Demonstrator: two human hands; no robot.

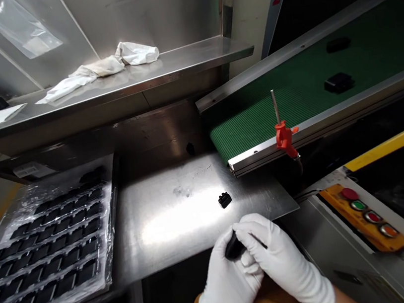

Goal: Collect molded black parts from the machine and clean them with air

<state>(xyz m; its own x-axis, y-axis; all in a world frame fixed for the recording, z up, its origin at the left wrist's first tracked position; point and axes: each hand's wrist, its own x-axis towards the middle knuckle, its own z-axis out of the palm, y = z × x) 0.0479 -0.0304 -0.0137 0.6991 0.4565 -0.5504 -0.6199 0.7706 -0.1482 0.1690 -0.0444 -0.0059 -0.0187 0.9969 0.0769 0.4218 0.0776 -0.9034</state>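
My left hand (pixel 228 283) in a white glove is shut on a small black plastic part (pixel 234 246), and my right hand (pixel 280 256), also gloved, closes over the part from the other side. A thin dark pin (pixel 258 240) sticks out past my right fingers; what it is stays unclear. Just beyond my hands, a similar ridged black part (pixel 225 199) lies on a stainless steel plate (pixel 181 214). A clear-wrapped tray of black parts (pixel 43 254) sits left of the plate.
A green conveyor belt (pixel 292 98) with black parts on it ends at the plate's far right, held by an orange clamp (pixel 284 137). A yellow button panel (pixel 363 216) is to my right. White cloth (pixel 100 68) lies on a steel shelf ahead.
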